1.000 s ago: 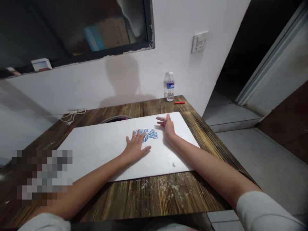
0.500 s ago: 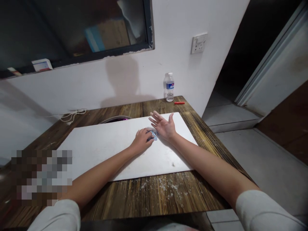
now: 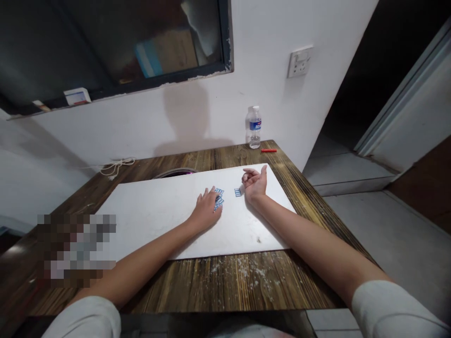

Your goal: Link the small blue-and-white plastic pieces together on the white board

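A small cluster of flat blue-and-white striped pieces (image 3: 220, 201) lies on the white board (image 3: 148, 211). Over the cluster's left side rests my left hand (image 3: 207, 210), palm down with its fingers apart, partly covering the pieces. I cannot tell what they are. A separate blue-striped piece (image 3: 237, 192) lies flat on the board between my hands. Just right of that piece is my right hand (image 3: 255, 185), palm turned up, thumb raised and fingers loosely bent. Nothing shows in its palm.
Behind the board stand a water bottle (image 3: 254, 127) and a red pen-like stick (image 3: 268, 150). A white cable (image 3: 118, 165) lies at the back left. Part of a round dark object (image 3: 172, 172) shows past the board's far edge. White flecks (image 3: 246, 272) dot the wooden table's front.
My right hand has shifted right, away from my left, and its fingers have bent. The cluster and the separate striped piece now show more clearly. The view has moved slightly.
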### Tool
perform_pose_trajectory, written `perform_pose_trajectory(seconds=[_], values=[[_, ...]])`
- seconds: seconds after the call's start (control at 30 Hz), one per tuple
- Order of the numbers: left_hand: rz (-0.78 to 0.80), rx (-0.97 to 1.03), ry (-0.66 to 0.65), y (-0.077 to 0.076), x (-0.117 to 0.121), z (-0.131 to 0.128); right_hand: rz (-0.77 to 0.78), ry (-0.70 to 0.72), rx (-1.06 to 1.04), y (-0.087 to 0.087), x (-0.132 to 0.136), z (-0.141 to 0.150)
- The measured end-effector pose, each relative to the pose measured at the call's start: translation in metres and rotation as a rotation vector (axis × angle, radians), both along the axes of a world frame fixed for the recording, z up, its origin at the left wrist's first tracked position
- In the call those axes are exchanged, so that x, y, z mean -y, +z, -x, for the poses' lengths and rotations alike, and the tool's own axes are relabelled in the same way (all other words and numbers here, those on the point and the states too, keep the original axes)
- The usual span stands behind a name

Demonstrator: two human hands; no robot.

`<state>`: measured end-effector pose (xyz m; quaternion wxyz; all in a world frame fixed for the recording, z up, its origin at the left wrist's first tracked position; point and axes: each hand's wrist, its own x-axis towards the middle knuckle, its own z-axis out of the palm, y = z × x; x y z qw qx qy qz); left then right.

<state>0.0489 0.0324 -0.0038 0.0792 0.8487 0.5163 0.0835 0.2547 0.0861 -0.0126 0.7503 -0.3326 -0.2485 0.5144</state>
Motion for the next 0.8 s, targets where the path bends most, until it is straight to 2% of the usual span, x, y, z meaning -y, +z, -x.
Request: perform_pose_trajectory(seconds=[0.13,0.27,0.4,0.53,0.67,0.8], values=[[0.069,-0.098,-0.06,0.003,-0.013,-0.025,0.058,-0.12,0.001,-0.004,-0.005,-0.004],[0.087,-0.057,-0.265,0.004,-0.025,-0.048,0.032,-0.165,0.028,-0.005,-0.006,-0.006],[0.113,0.105,-0.481,0.003,-0.025,-0.051,0.051,-0.183,-0.012,-0.004,-0.006,-0.008],[0.177,0.227,-0.529,0.008,-0.013,-0.027,0.087,-0.19,-0.08,-0.005,-0.007,-0.01],[0.239,0.175,-0.526,0.021,0.005,0.017,0.083,-0.181,-0.044,-0.009,-0.005,-0.008],[0.203,0.154,-0.309,0.028,0.021,0.063,0.069,-0.135,0.195,-0.01,0.002,-0.001]])
